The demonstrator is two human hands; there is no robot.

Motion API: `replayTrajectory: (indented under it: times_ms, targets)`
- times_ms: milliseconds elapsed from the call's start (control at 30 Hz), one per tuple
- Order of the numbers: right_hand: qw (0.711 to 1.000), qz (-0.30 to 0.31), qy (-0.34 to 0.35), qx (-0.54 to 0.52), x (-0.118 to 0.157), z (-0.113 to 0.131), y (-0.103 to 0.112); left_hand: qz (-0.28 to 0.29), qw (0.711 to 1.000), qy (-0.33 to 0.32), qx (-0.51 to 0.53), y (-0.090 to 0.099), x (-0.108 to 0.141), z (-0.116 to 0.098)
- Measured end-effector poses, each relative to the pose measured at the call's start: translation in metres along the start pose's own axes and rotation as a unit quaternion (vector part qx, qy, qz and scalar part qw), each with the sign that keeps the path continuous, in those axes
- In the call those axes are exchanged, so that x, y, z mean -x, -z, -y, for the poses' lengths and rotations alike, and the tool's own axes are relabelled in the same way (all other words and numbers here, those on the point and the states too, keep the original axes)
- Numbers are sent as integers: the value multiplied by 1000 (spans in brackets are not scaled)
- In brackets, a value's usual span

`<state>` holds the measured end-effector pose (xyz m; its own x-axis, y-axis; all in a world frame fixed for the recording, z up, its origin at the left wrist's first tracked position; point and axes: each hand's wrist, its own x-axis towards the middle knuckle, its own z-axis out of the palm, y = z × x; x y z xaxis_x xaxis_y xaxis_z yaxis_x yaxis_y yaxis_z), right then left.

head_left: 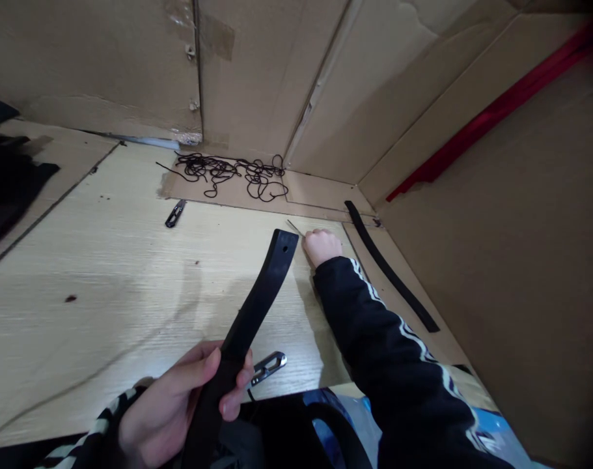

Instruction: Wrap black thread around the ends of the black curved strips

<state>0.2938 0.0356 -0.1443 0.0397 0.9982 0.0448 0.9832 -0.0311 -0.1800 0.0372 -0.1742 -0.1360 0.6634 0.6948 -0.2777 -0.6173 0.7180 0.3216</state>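
Observation:
My left hand (179, 391) is wrapped round a long, gently curved black strip (260, 296), which tilts up and away to the right. A small round hole shows near the strip's far end. My right hand (323, 246) is closed in a fist low over the table, beyond the strip's end. A thin rod (295, 227) sticks out of this fist to the left; the rest of it is hidden. Beside my left fingers lies a small slotted metal tool (269, 368), and a similar slotted tool (176, 213) lies farther back.
Tangled dark cord (228, 170) lies along the back on cardboard. Another curved black strip (391, 267) rests at the right. Dark pieces (13, 176) are piled at the left. Cardboard walls (262, 71) stand behind and to the right, with a red strip (491, 111) on the right one.

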Motion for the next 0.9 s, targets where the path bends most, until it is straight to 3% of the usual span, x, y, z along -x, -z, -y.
replayTrajectory:
  times_ms: [133,267,300,367,400,467,567,667,800,900]
  targets:
    - [989,-15,7,-144,13,12,17,5,1000,-6,7,2,-2,1]
    - [948,-40,60,-311,74,34,44,11,1000,-1,8,1,-5,0]
    - [926,-52,87,-365,95,41,52,11,1000,-1,5,1,-6,0]
    - [797,-73,179,-573,136,53,64,8,1000,-3,0,0,-7,1]
    - [767,-66,201,-605,154,59,69,5,1000,-3,-2,0,-7,1]
    - [761,-59,262,-590,180,70,74,-4,1000,-3,0,0,-7,2]
    - [777,-48,351,-520,195,78,74,-17,1000,2,8,0,-5,4]
    - [794,-75,367,-478,193,79,72,-25,1000,8,13,1,-4,6]
    - [809,-61,410,-418,193,76,72,-27,999,13,25,3,-3,8]
    - [822,-67,406,-394,196,74,72,-27,999,17,28,4,-3,9]
